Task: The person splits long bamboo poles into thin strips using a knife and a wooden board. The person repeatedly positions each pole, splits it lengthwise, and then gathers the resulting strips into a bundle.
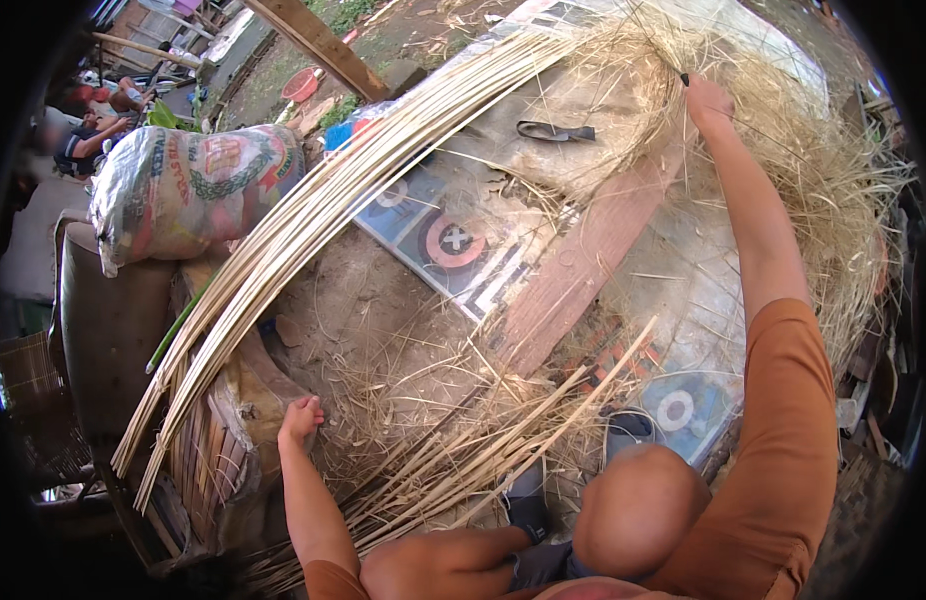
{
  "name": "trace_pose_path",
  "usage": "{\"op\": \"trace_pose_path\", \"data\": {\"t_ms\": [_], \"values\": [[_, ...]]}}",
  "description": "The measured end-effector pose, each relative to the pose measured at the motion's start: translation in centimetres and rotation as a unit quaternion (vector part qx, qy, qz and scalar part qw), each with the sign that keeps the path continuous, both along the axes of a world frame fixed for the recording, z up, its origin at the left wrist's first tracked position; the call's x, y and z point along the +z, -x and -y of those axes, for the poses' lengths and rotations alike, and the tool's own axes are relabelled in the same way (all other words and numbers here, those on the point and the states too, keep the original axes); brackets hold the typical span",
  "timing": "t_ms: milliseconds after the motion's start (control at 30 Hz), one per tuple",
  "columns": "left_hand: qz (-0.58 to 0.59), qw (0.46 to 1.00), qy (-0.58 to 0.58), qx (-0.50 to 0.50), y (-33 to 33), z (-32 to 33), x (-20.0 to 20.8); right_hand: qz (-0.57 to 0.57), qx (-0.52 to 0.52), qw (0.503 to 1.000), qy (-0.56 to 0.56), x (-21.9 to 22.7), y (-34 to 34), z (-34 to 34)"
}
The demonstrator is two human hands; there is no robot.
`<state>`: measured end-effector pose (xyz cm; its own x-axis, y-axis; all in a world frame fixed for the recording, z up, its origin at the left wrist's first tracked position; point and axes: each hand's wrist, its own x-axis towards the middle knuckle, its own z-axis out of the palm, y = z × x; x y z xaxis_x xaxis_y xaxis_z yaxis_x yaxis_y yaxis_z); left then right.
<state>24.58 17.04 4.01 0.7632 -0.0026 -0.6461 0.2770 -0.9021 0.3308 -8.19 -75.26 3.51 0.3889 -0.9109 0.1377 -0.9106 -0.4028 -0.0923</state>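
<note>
At the far right, my right hand (711,103) is closed around a slim dark-ended tool (686,79), its arm stretched out over a heap of pale shavings (783,130). Most of the tool is hidden by the fingers and the straw-like curls. My left hand (301,418) hovers near the left, fingers curled in, with nothing visible in them. Beside it, a long bundle of thin bamboo strips (333,190) runs from lower left to the top middle. More split strips (453,465) lie in front of my legs.
A reddish wooden plank (593,255) crosses the printed mat (413,215). A dark strap (555,131) lies farther back. At left, a stuffed woven sack (198,190) rests on a worn armchair (113,320). A wooden post (318,45) leans behind; people (88,145) sit at the far left.
</note>
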Motion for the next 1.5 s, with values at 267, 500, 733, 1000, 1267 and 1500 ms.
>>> {"op": "trace_pose_path", "data": {"t_ms": [267,500,733,1000,1267,1500], "values": [[-0.01,0.998,-0.009,-0.061,-1.0,3.7,-2.2,0.05,0.193,0.969,-0.148,4.7,6.7,-12.8],[0.039,0.987,0.065,-0.14,-2.6,7.7,-1.6,-0.179,0.256,0.95,-0.029,4.5,4.2,-13.2],[0.053,0.981,0.088,-0.164,-3.1,3.0,-1.4,-0.147,-0.088,0.984,0.043,3.2,17.2,-1.9],[-0.032,0.997,-0.032,-0.056,-0.3,-2.2,-2.6,-0.043,0.216,0.952,-0.215,4.3,30.5,-22.6],[0.082,0.979,0.052,-0.178,-3.5,0.1,2.6,-0.266,0.046,0.938,-0.218,8.2,44.2,-12.4],[0.286,0.862,-0.012,-0.417,3.7,4.3,10.5,-0.191,-0.177,0.965,0.032,4.6,41.0,-6.5]]}}
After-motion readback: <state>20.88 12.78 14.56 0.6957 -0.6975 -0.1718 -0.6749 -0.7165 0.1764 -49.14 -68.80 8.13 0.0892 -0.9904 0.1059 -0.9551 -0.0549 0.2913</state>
